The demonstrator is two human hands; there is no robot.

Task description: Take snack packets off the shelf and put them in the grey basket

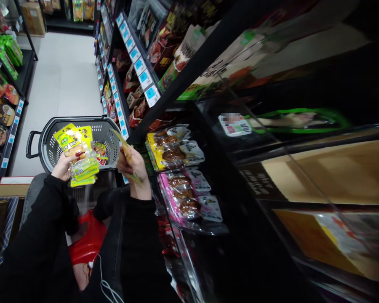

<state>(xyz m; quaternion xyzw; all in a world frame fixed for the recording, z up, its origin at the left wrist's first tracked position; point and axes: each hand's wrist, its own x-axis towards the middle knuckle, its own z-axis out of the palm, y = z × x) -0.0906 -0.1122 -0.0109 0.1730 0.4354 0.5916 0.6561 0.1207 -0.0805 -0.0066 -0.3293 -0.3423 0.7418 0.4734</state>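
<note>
The left hand [61, 166] grips a fanned bundle of yellow packets [84, 168] over the near side of a grey basket [113, 143]; the right hand [139, 168] pinches a thin packet [126, 152] at its right rim. The slick bundle could slide apart if the grip loosens; the thin packet could catch the rim or shelf packs [172, 154]. Open floor [63, 71] lies beyond.

Left hand [62, 165] holding yellow-green packets [81, 158], right hand [135, 168] gripping another, grey basket [49, 145] beneath, stocked shelves [154, 198] alongside
</note>
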